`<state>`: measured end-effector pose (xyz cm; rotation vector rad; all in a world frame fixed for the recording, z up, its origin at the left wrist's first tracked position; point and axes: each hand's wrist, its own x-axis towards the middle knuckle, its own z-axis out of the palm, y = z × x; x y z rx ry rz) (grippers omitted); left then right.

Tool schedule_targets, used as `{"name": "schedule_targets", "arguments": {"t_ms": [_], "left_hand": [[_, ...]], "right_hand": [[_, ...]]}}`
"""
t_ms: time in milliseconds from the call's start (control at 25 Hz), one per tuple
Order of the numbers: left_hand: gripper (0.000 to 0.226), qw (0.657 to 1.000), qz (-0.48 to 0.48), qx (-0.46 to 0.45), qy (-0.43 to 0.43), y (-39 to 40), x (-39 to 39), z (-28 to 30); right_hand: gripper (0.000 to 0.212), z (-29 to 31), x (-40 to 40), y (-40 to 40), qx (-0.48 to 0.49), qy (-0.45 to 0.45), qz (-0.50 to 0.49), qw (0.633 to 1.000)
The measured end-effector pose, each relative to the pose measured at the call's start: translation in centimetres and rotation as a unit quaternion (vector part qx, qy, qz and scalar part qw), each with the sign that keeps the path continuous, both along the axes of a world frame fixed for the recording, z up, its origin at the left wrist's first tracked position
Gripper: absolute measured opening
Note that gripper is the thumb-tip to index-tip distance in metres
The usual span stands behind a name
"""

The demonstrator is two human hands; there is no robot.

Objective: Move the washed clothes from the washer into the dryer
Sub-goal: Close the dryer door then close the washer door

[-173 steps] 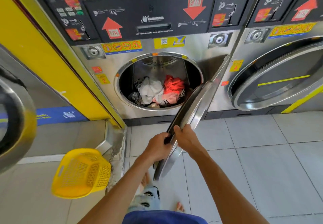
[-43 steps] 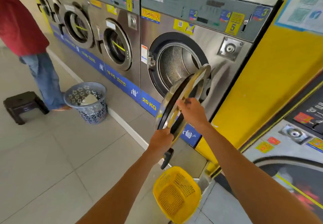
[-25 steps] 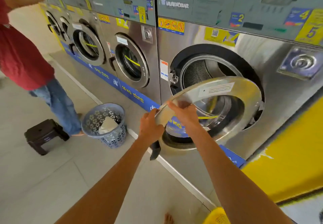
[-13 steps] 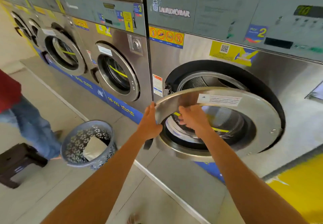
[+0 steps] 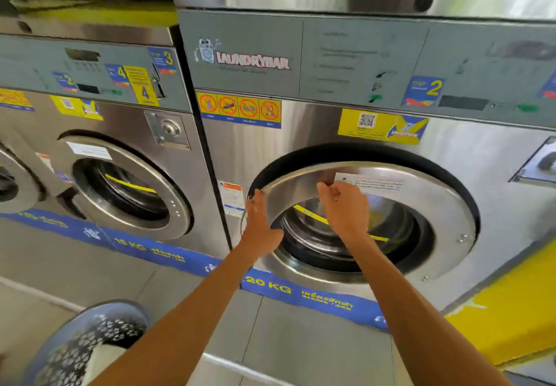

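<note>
The steel 20 KG washer point(image 5: 301, 144) fills the middle of the head view. Its round door point(image 5: 436, 205) is swung almost flat against the black opening, with a thin gap showing along the top and left. My left hand point(image 5: 260, 223) lies flat against the door's left rim, fingers pointing up. My right hand point(image 5: 346, 208) rests on the upper ring beside a white label, fingers loosely bent. Through the door glass point(image 5: 346, 244) I see bare drum metal and a yellow stripe, no clothes. The dryer is out of view.
A second washer marked 15 KG point(image 5: 126, 193) stands to the left, door closed. A blue-grey perforated basket point(image 5: 75, 346) with a white cloth in it sits on the tiled floor at lower left. A yellow wall panel point(image 5: 511, 310) borders the right.
I turned from the dryer with the clothes in it to the empty washer. Both hands have swung its door from wide open to nearly closed, and my view has moved closer.
</note>
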<state>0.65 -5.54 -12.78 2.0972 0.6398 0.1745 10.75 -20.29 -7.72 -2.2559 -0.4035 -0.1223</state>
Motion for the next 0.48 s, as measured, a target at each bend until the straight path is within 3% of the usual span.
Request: {"name": "schedule_targets", "arguments": {"t_ms": [480], "left_hand": [[0.101,0.994,-0.079,0.079,-0.012,4.2,3.5,-2.0]], "right_hand": [[0.04,0.0,3.1,2.7,-0.032,-0.019,-0.047,0.998]]}}
